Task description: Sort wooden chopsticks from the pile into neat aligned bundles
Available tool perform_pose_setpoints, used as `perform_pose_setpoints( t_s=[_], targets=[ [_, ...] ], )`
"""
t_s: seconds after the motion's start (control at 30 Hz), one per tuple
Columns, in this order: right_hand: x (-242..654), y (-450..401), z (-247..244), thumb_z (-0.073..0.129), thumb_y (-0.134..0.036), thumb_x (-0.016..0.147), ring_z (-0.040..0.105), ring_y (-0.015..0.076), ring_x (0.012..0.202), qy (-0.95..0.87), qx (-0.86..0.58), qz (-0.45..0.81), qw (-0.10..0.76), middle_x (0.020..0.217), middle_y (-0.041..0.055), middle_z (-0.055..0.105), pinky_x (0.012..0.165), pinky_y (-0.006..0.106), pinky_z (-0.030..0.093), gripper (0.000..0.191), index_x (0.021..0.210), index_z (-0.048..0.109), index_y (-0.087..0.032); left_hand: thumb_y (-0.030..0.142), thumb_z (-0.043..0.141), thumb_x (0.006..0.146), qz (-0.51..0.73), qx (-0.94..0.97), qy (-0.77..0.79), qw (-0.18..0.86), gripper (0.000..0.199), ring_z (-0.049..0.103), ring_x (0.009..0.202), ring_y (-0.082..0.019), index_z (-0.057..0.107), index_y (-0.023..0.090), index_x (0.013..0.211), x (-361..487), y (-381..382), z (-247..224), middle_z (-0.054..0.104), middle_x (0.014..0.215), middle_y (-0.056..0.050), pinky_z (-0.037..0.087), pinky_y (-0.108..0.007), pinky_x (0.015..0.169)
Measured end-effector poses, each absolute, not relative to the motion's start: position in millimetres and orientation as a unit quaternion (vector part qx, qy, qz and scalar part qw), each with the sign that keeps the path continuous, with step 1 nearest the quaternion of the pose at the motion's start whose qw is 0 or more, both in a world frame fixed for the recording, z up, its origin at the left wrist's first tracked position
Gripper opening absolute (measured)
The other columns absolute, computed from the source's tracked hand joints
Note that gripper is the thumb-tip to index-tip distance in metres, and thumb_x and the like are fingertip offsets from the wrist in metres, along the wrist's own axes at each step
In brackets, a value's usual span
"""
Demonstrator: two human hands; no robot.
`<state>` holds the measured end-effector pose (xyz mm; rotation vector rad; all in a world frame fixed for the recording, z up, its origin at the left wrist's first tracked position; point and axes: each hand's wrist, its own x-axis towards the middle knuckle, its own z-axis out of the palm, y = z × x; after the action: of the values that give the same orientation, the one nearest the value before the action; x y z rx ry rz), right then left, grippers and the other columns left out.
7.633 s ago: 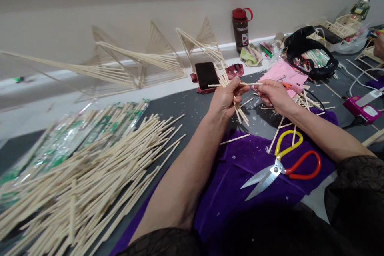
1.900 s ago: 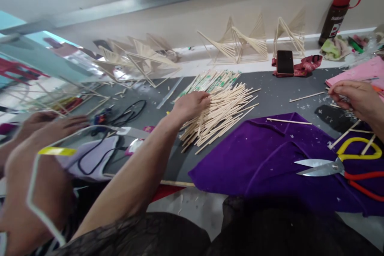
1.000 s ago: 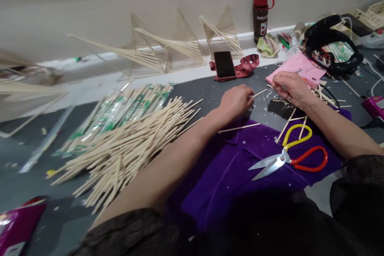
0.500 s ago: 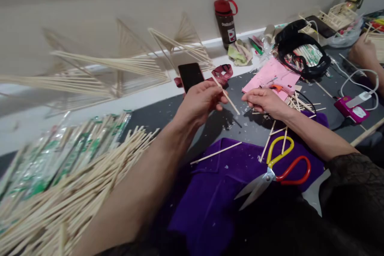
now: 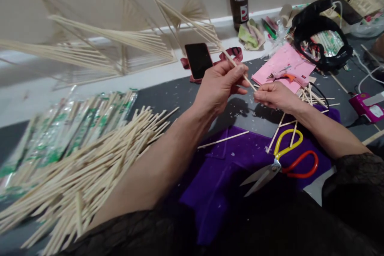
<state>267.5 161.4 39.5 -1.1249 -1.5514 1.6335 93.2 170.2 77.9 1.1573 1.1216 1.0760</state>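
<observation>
Above the dark table, my left hand [image 5: 220, 86] pinches a thin wooden stick [image 5: 250, 83] between thumb and fingers. The stick slants from upper left to lower right. At its lower end, my right hand [image 5: 276, 96] is closed, thumb and forefinger pinching the tip. Below the hands lie scissors [image 5: 274, 165] with one yellow and one red handle, blades apart, on a purple cloth [image 5: 210, 192]. A single loose stick [image 5: 223, 140] rests on that cloth. Short cut sticks [image 5: 310, 97] are heaped behind my right wrist.
Left of my forearm are a pile of chopsticks [image 5: 99, 168] and wrapped chopsticks [image 5: 69, 128]. Stick frameworks [image 5: 120, 44] stand along the wall, near a phone [image 5: 198, 61] and a bottle [image 5: 238, 4]. A glue gun [image 5: 288, 77] lies on pink paper [image 5: 277, 66], beside a black headset [image 5: 297, 44].
My right hand, apart from the stick before, has closed on its lower end. The stick now reaches farther toward my right hand. The view has shifted, so the table appears higher.
</observation>
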Motion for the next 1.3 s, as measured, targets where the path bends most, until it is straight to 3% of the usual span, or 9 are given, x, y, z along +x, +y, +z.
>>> perform_pose_setpoints(
  t_s=[0.23, 0.3, 0.37, 0.47, 0.6, 0.7, 1.03, 1.2, 1.3],
  targets=[
    [268, 154, 49, 0.066, -0.035, 0.084, 0.035, 0.0028, 0.038, -0.659, -0.433, 0.529, 0.314, 0.04, -0.0053, 0.044, 0.038, 0.018, 0.022, 0.036, 0.056, 0.06, -0.014, 0.023, 0.039, 0.098, 0.585, 0.482, 0.483, 0.438, 0.023, 0.062, 0.07, -0.011, 0.049, 0.019, 0.078, 45, 156, 115, 0.055, 0.07, 0.003, 0.051, -0.024, 0.062],
    [268, 154, 49, 0.064, -0.035, 0.086, 0.034, 0.003, 0.038, -0.655, -0.427, 0.538, 0.313, 0.041, -0.0054, 0.043, 0.038, 0.018, 0.021, 0.035, 0.058, 0.061, -0.015, 0.028, 0.045, 0.095, 0.475, 0.564, 0.533, 0.416, 0.019, 0.057, 0.06, -0.01, 0.054, 0.019, 0.081, 27, 138, 111, 0.051, 0.063, 0.004, 0.048, -0.023, 0.059],
    [269, 155, 50, 0.064, -0.036, 0.086, 0.033, 0.003, 0.038, -0.644, -0.433, 0.541, 0.322, 0.041, -0.0055, 0.042, 0.038, 0.019, 0.02, 0.034, 0.06, 0.061, -0.015, 0.036, 0.053, 0.089, 0.288, 0.663, 0.569, 0.392, 0.019, 0.053, 0.056, -0.012, 0.061, 0.019, 0.084, 17, 116, 97, 0.051, 0.059, 0.004, 0.044, -0.023, 0.056],
    [273, 158, 53, 0.065, -0.037, 0.086, 0.033, 0.0028, 0.04, -0.622, -0.451, 0.531, 0.357, 0.045, -0.0049, 0.043, 0.037, 0.019, 0.02, 0.033, 0.062, 0.06, -0.015, 0.039, 0.06, 0.083, 0.018, 0.784, 0.555, 0.278, 0.023, 0.062, 0.073, -0.019, 0.066, 0.019, 0.092, 18, 90, 65, 0.065, 0.084, -0.004, 0.047, -0.03, 0.065],
    [281, 162, 64, 0.063, -0.036, 0.089, 0.034, 0.003, 0.043, -0.612, -0.456, 0.516, 0.389, 0.05, -0.0037, 0.045, 0.038, 0.018, 0.022, 0.033, 0.064, 0.059, -0.015, 0.034, 0.041, 0.094, -0.11, 0.809, 0.558, 0.146, 0.033, 0.065, 0.084, -0.025, 0.064, 0.013, 0.105, 27, 78, 38, 0.063, 0.106, -0.014, 0.047, -0.033, 0.067],
    [290, 163, 76, 0.064, -0.034, 0.089, 0.034, 0.0028, 0.044, -0.609, -0.458, 0.5, 0.411, 0.052, -0.0035, 0.045, 0.038, 0.018, 0.022, 0.031, 0.065, 0.059, -0.015, 0.032, 0.029, 0.098, -0.119, 0.824, 0.54, 0.124, 0.039, 0.066, 0.081, -0.025, 0.063, 0.012, 0.103, 25, 78, 34, 0.063, 0.101, -0.014, 0.047, -0.033, 0.064],
    [314, 180, 114, 0.055, -0.028, 0.094, 0.028, 0.0011, 0.037, -0.556, -0.421, 0.48, 0.532, 0.049, -0.0049, 0.039, 0.034, 0.016, 0.015, 0.038, 0.059, 0.056, -0.014, 0.037, 0.027, 0.096, -0.041, 0.851, 0.51, 0.12, 0.042, 0.067, 0.077, -0.022, 0.065, 0.019, 0.098, 11, 78, 18, 0.066, 0.095, -0.01, 0.047, -0.03, 0.058],
    [310, 210, 166, 0.048, -0.025, 0.098, 0.029, -0.0002, 0.041, -0.61, -0.406, 0.404, 0.547, 0.054, -0.0059, 0.043, 0.035, 0.014, 0.019, 0.029, 0.075, 0.063, -0.017, 0.036, 0.034, 0.092, -0.007, 0.821, 0.555, 0.13, 0.036, 0.069, 0.076, -0.023, 0.064, 0.019, 0.1, 10, 80, 27, 0.071, 0.088, -0.009, 0.049, -0.03, 0.061],
    [300, 238, 174, 0.048, -0.019, 0.096, 0.033, -0.0005, 0.045, -0.665, -0.402, 0.342, 0.527, 0.058, -0.0088, 0.049, 0.041, 0.013, 0.025, 0.017, 0.087, 0.061, -0.018, 0.039, 0.035, 0.092, 0.05, 0.815, 0.562, 0.136, 0.041, 0.07, 0.084, -0.026, 0.063, 0.017, 0.111, 7, 81, 33, 0.072, 0.097, -0.011, 0.052, -0.033, 0.068]
  ],
)
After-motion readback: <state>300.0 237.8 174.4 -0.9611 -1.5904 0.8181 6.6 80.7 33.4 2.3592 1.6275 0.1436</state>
